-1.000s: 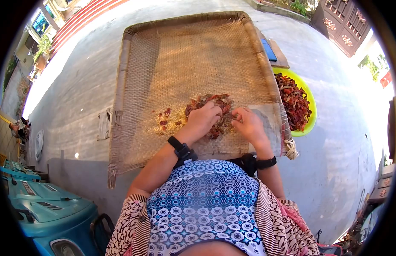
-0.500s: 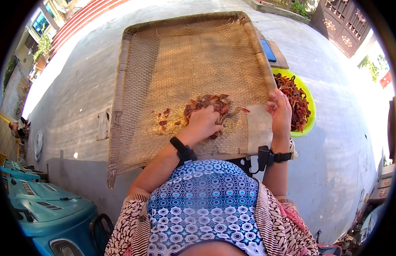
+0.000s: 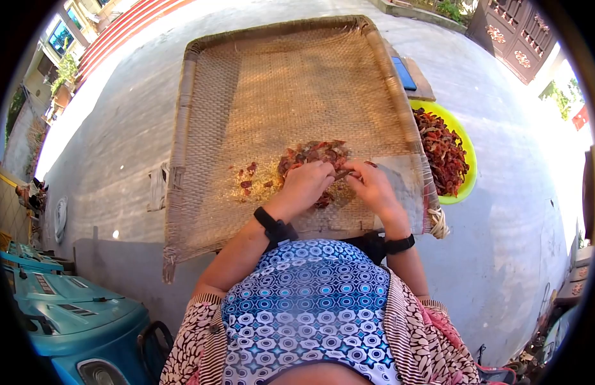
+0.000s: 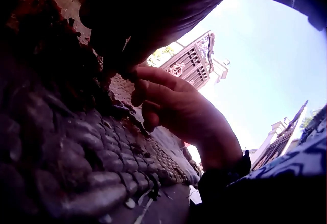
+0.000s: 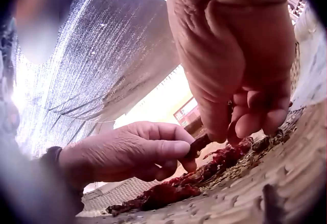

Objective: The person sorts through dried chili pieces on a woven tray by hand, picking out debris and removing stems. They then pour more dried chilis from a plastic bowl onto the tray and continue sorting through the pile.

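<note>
The person [image 3: 307, 276] near me is wearing a blue-and-white top [image 3: 304, 314] printed with rings and hexagons, and over it an open jacket [image 3: 416, 333] blotched brown on cream, with pink showing through. Fine stripes are edging its front and cuffs [image 3: 207, 298]. Black bands [image 3: 400, 245] are circling both wrists, a boxy black device [image 3: 281, 232] sitting at the left.

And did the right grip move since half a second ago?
Yes, leftward: the right grip has left the right rim of the woven tray and is now beside the left grip.
</note>
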`<state>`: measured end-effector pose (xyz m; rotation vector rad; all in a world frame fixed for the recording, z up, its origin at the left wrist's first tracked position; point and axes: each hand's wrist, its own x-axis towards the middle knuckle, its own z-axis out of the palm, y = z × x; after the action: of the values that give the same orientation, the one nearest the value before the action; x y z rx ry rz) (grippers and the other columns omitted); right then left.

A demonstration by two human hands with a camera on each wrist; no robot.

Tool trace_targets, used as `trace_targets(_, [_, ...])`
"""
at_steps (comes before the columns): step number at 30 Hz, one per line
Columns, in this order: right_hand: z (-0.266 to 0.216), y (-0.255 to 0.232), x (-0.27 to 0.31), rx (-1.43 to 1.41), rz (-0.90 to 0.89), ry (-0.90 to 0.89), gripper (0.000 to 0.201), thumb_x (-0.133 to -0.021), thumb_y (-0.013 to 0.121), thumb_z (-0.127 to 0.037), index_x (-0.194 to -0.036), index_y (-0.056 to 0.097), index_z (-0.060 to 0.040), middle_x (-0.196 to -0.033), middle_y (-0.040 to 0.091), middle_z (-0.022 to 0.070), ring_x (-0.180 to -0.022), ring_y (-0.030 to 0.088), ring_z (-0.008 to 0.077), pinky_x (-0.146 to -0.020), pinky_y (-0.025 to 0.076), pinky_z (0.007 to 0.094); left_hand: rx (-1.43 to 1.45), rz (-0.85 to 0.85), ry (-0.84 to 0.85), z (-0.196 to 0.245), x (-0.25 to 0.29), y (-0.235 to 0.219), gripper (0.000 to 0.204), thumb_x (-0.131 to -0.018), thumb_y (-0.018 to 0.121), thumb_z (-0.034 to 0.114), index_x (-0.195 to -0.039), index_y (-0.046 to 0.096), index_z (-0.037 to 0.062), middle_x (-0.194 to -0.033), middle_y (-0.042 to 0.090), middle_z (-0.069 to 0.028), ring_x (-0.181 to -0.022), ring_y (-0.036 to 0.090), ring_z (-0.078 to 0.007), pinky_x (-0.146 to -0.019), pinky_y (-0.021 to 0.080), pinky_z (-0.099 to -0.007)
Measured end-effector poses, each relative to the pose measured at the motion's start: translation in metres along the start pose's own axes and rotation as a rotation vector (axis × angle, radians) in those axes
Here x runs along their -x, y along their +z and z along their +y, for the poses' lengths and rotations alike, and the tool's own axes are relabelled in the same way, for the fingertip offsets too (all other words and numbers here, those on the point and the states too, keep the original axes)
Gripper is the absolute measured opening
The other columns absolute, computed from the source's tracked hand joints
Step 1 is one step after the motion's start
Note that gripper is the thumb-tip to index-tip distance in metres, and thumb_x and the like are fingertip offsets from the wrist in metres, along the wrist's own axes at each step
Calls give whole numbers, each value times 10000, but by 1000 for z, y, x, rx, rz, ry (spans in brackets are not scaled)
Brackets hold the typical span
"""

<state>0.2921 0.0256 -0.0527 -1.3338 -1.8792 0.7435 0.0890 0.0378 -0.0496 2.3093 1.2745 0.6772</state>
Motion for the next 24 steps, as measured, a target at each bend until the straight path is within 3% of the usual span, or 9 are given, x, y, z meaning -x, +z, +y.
trace_targets(4, [3, -1, 1, 63, 12, -61, 224, -867, 643, -201, -1016, 662, -35, -884, 673, 169, -781, 653, 279, -682, 481, 369, 219, 73, -122, 7, -2, -7, 130, -909, 598, 165, -1000, 638, 81, -914, 634, -85, -861, 629, -258, -747, 487, -364])
trace_targets(7, [6, -22, -2, -59, -39, 228, 211, -897, 631, -215, -965, 678, -22, -828, 678, 129, -663, 636, 215, -636, 477, 319, 306, 131, -170, 9, 0, -9, 123, -890, 595, 148, -987, 633, 83, -889, 612, -101, -857, 625, -305, -735, 500, -394])
trace_targets(9, [7, -44, -5, -261, 134, 293, 285, -961, 576, -288, -1020, 683, -30, -801, 660, 55, -567, 566, 122, -587, 449, 254, 228, 61, -132, 5, 2, -9, 132, -894, 605, 129, -1013, 630, 77, -901, 604, -81, -842, 618, -250, -738, 489, -361])
trace_targets(12, [8, -78, -7, -1056, 595, 276, 355, -1005, 523, -335, -1170, 612, -34, -823, 623, -4, -579, 506, 52, -567, 413, 198, 149, 30, -112, 1, 3, -7, 150, -888, 614, 118, -1033, 631, 85, -930, 590, -71, -832, 611, -233, -741, 487, -351])
trace_targets(14, [7, -91, -3, -1040, 555, 404, 345, -996, 536, -342, -1154, 611, -45, -832, 626, -8, -628, 515, 35, -596, 428, 192, 101, 43, -94, 1, 3, -4, 162, -880, 616, 115, -1040, 634, 94, -951, 582, -69, -827, 608, -245, -743, 492, -359])
trace_targets(17, [15, -72, 2, -492, 190, 416, 331, -936, 608, -350, -1122, 633, -78, -842, 653, 25, -675, 580, 97, -628, 462, 261, 26, 82, -26, -2, -1, 1, 172, -870, 614, 111, -1040, 643, 109, -990, 581, -55, -847, 601, -262, -748, 501, -373])
trace_targets(20, [6, -35, 9, 165, 1, 270, 301, -834, 684, -325, -1044, 647, -113, -876, 675, 70, -753, 647, 221, -662, 484, 369, -66, 111, 86, -4, -7, 5, 168, -855, 616, 109, -1015, 665, 122, -1040, 594, -30, -921, 582, -267, -753, 509, -379])
trace_targets(22, [3, -22, 13, 325, -35, 228, 280, -790, 695, -299, -996, 643, -118, -878, 676, 91, -828, 650, 282, -694, 479, 422, -192, 128, 196, -8, -10, 8, 165, -834, 623, 103, -986, 686, 124, -1060, 608, -14, -962, 559, -266, -758, 511, -374])
trace_targets(24, [2, -14, 13, 403, -70, 220, 256, -768, 697, -278, -957, 635, -117, -870, 676, 99, -876, 647, 315, -714, 475, 449, -249, 37, 177, -11, -12, 8, 159, -815, 628, 99, -955, 700, 113, -1095, 621, -8, -975, 539, -270, -778, 507, -368])
